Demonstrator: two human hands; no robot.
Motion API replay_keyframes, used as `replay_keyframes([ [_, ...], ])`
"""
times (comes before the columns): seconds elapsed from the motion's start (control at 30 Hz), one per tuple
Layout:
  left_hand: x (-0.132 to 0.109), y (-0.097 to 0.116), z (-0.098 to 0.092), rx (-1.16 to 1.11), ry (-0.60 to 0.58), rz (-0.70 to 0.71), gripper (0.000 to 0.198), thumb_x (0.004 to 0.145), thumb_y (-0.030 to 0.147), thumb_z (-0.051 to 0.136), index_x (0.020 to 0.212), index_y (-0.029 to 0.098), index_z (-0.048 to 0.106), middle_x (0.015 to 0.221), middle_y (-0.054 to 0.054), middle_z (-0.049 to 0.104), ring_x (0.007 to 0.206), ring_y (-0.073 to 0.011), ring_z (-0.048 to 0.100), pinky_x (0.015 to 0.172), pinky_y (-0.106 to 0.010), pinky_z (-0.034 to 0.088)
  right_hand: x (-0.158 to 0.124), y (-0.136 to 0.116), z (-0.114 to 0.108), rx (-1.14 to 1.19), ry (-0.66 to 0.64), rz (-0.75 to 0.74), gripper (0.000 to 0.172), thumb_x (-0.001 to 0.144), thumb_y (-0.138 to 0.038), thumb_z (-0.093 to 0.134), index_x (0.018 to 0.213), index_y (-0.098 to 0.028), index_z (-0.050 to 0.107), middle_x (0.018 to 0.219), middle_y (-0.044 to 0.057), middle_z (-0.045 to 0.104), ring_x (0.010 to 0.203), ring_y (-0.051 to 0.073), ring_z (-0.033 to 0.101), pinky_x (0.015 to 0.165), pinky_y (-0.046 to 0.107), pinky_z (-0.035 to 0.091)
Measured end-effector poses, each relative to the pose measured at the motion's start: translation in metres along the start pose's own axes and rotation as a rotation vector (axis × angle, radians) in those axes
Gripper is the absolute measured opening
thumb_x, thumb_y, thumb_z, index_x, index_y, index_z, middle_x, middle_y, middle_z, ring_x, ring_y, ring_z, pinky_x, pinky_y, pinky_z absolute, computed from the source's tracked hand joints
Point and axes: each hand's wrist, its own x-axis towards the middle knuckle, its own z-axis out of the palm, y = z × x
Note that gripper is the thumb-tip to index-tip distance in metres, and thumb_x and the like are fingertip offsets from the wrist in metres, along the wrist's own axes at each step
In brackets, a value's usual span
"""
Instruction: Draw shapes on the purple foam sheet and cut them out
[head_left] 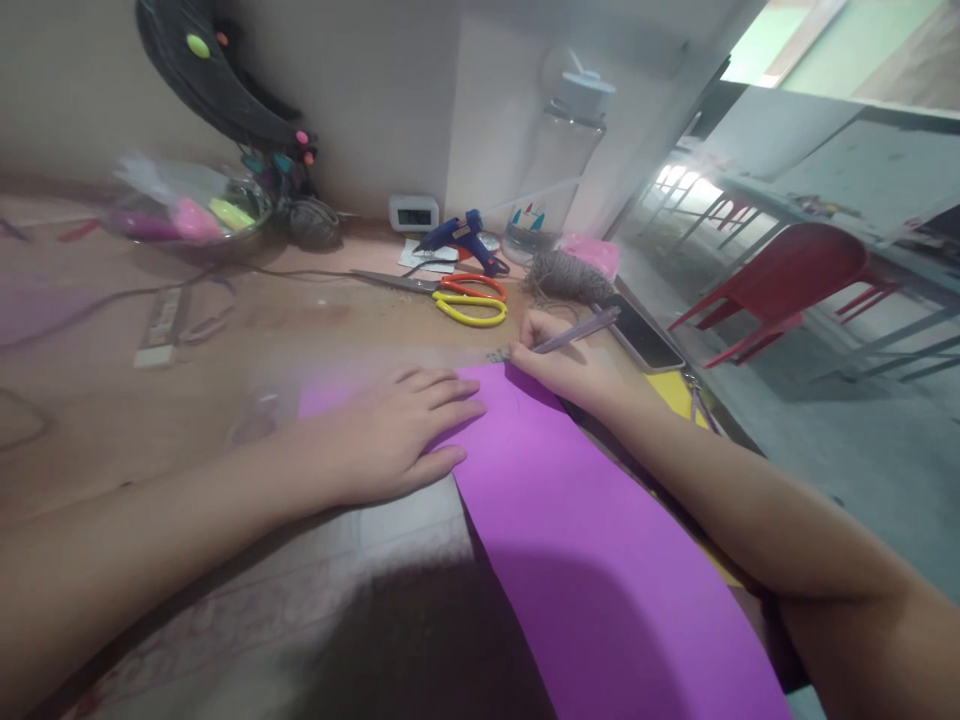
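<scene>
Left hand (394,432) lies flat on purple paper (559,500) — right hand (559,362) pinches a pen (589,326).

1 purple paper sheet (570,500), long, smooth, faint line near far edge; lies partly under left hand (405,430). 1 slim greyish-violet pen (581,330), slanted in right hand (559,362) by sheet's far edge; tip hidden.

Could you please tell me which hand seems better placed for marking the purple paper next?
Probably the right hand: it holds the pen at the far edge of the purple paper, while the left hand rests flat on it.
</scene>
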Motion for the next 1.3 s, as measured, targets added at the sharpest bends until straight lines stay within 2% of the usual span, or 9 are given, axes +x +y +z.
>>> replay_keyframes([
  [0.17, 0.0, 0.0, -0.001, -0.005, -0.003, -0.006, 0.054, 0.107, 0.05, 0.039, 0.151, 0.022, 0.055, 0.159, -0.009, 0.052, 0.142, -0.0308, 0.049, 0.119, -0.048, 0.035, -0.007, -0.013, -0.013, -0.076, -0.043, 0.013, 0.025, 0.078, -0.016, 0.059, 0.064, -0.023, 0.04, 0.059, -0.004, 0.046, 0.059, 0.013, 0.041, 0.058, 0.029, 0.028],
  [0.43, 0.0, 0.0, 0.0, -0.009, 0.002, -0.005, 0.054, 0.107, 0.05, 0.041, 0.15, 0.021, 0.056, 0.159, -0.01, 0.053, 0.142, -0.0318, 0.049, 0.118, -0.05, 0.036, -0.008, -0.011, -0.015, -0.074, -0.049, 0.02, 0.026, 0.076, -0.014, 0.06, 0.062, -0.023, 0.04, 0.06, -0.004, 0.046, 0.062, 0.014, 0.043, 0.06, 0.029, 0.03],
  [0.57, 0.0, 0.0, 0.0, -0.019, 0.002, -0.011, 0.054, 0.106, 0.05, 0.041, 0.15, 0.023, 0.055, 0.159, -0.009, 0.052, 0.143, -0.032, 0.049, 0.118, -0.05, 0.036, -0.008, -0.005, -0.013, -0.032, -0.065, 0.012, 0.024, 0.074, -0.016, 0.06, 0.064, -0.023, 0.04, 0.061, -0.005, 0.044, 0.063, 0.014, 0.043, 0.062, 0.029, 0.03],
  [0.7, 0.0, 0.0, -0.001, -0.024, 0.004, -0.008, 0.053, 0.107, 0.05, 0.041, 0.15, 0.022, 0.055, 0.159, -0.009, 0.053, 0.143, -0.0312, 0.049, 0.118, -0.049, 0.036, -0.003, 0.009, -0.009, 0.026, -0.002, 0.075, 0.024, 0.073, -0.016, 0.06, 0.063, -0.023, 0.039, 0.061, -0.004, 0.045, 0.064, 0.015, 0.044, 0.061, 0.029, 0.03],
  [0.83, 0.0, 0.0, -0.002, -0.027, 0.003, -0.009, 0.053, 0.107, 0.049, 0.041, 0.149, 0.021, 0.056, 0.157, -0.01, 0.054, 0.142, -0.0306, 0.05, 0.118, -0.048, 0.036, -0.001, 0.021, -0.007, 0.052, 0.057, 0.063, 0.022, 0.074, -0.022, 0.061, 0.064, -0.024, 0.041, 0.06, -0.005, 0.045, 0.061, 0.014, 0.042, 0.058, 0.029, 0.028],
  [1.07, 0.0, 0.001, -0.001, -0.044, 0.015, -0.023, 0.052, 0.106, 0.048, 0.044, 0.148, 0.022, 0.057, 0.157, -0.01, 0.054, 0.142, -0.0305, 0.05, 0.119, -0.049, 0.035, -0.001, 0.025, -0.003, 0.083, 0.035, -0.006, 0.026, 0.077, -0.031, 0.063, 0.065, -0.024, 0.041, 0.059, -0.006, 0.043, 0.059, 0.013, 0.039, 0.057, 0.028, 0.028],
  [1.17, 0.0, 0.001, 0.0, -0.037, 0.025, -0.055, 0.052, 0.106, 0.047, 0.042, 0.148, 0.02, 0.057, 0.156, -0.01, 0.056, 0.142, -0.0312, 0.05, 0.119, -0.051, 0.035, 0.0, 0.024, -0.002, 0.104, 0.061, -0.014, 0.027, 0.08, -0.034, 0.064, 0.067, -0.024, 0.042, 0.059, -0.006, 0.046, 0.057, 0.013, 0.041, 0.057, 0.028, 0.03],
  [1.3, 0.003, -0.002, 0.001, -0.023, 0.038, -0.146, 0.051, 0.107, 0.044, 0.039, 0.149, 0.022, 0.057, 0.155, -0.009, 0.057, 0.143, -0.0324, 0.049, 0.12, -0.056, 0.031, -0.001, 0.022, -0.002, 0.269, 0.057, 0.009, 0.029, 0.088, -0.044, 0.061, 0.076, -0.026, 0.043, 0.054, -0.007, 0.049, 0.05, 0.014, 0.047, 0.054, 0.027, 0.035],
])
